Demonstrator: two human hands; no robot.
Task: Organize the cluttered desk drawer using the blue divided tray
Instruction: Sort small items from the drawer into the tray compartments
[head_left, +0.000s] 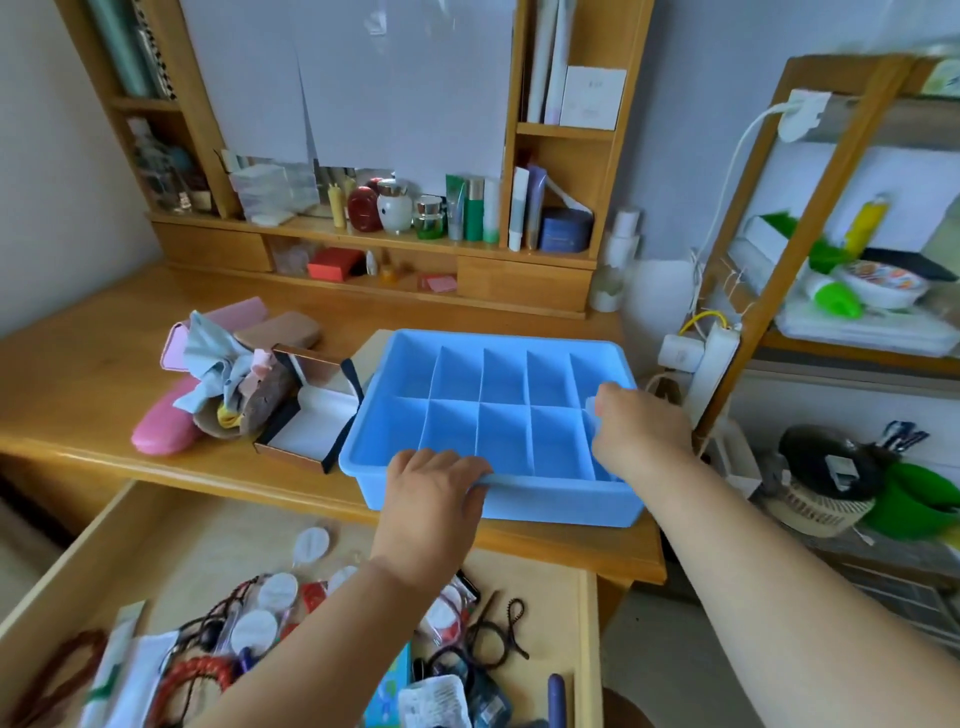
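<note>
We hold the blue divided tray (498, 410) on the desk's front edge, directly above the open drawer (171, 545). Our left hand (431, 499) curls over the tray's near rim; our right hand (639, 431) grips its right rim. The tray's long axis runs left-right before us, compartments empty.

Pink case (165, 425), open box (311, 422), cosmetics bottles (441, 210) on shelf.

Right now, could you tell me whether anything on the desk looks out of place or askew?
Yes: the blue tray, gripped by the left hand and right hand, juts past the desk front edge. Beside it, crumpled cloth lies heaped over the pink case.
</note>
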